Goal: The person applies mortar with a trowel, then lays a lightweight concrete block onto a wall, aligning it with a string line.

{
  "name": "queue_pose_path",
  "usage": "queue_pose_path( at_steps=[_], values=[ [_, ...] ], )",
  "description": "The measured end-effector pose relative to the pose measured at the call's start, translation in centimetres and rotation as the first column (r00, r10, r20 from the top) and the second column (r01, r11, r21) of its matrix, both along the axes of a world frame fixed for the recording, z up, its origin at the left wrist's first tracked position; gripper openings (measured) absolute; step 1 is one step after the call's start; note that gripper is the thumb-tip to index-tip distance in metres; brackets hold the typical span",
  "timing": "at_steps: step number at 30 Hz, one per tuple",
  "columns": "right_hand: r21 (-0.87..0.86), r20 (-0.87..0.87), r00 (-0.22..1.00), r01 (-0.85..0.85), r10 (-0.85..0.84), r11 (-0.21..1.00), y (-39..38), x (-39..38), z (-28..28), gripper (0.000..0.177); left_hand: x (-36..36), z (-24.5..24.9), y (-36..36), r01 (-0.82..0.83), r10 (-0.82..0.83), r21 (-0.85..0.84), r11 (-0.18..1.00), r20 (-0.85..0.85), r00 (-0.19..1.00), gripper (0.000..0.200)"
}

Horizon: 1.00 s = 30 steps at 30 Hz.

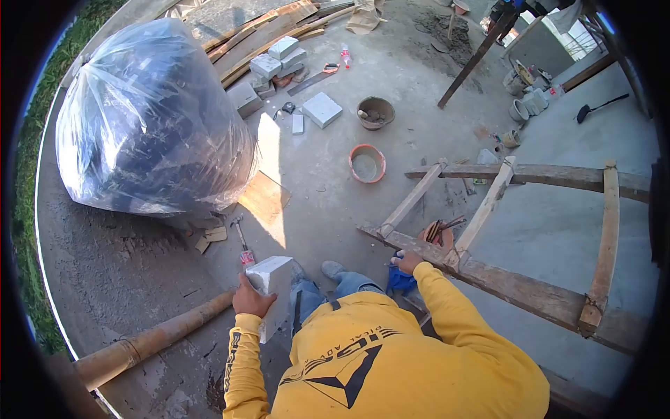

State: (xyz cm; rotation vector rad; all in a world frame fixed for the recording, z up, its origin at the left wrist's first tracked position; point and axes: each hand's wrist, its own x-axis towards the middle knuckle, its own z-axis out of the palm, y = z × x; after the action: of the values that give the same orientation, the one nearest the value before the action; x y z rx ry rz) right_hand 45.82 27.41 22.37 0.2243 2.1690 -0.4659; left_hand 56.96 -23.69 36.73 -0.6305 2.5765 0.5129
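Mid-haul, clutching white block [272, 276] in curled left hand [250, 300], bracing right hand [408, 262] (grip unclear) on wooden frame [516, 286]; probably calls for steady footing next.

Yellow shirt [391, 363] print, lettering unreadable

The pale grey rectangular block [274, 276] looks matt and smooth, the weathered brown wooden frame [516, 290] rough and dusty, the big clear plastic bag [150, 119] glossy and crinkled.
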Motion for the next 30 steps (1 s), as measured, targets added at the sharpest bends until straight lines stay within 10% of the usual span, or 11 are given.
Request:
queue_pose_path(
  at_steps=[26, 28, 30],
  values=[
    [-0.072, 0.127, 0.744, 0.666, -0.656, 0.742, -9.7, 26.1, -1.9, 0.057, -2.6, -12.8, -12.1, 0.235, -0.221, 0.005, 0.972, 0.362, 0.906, 0.136],
    [0.103, 0.300, 0.813, 0.492, -0.499, 0.864, -9.9, 22.0, 2.1, 0.050, -2.9, -13.1, -12.7, 0.191, -0.171, -0.019, 0.981, 0.365, 0.915, 0.140],
    [0.185, 0.014, 0.823, 0.556, -0.568, 0.810, -10.2, 22.6, -1.4, 0.034, -3.8, -12.7, -12.7, 0.120, -0.084, -0.063, 0.991, 0.411, 0.908, 0.141]
  ],
)
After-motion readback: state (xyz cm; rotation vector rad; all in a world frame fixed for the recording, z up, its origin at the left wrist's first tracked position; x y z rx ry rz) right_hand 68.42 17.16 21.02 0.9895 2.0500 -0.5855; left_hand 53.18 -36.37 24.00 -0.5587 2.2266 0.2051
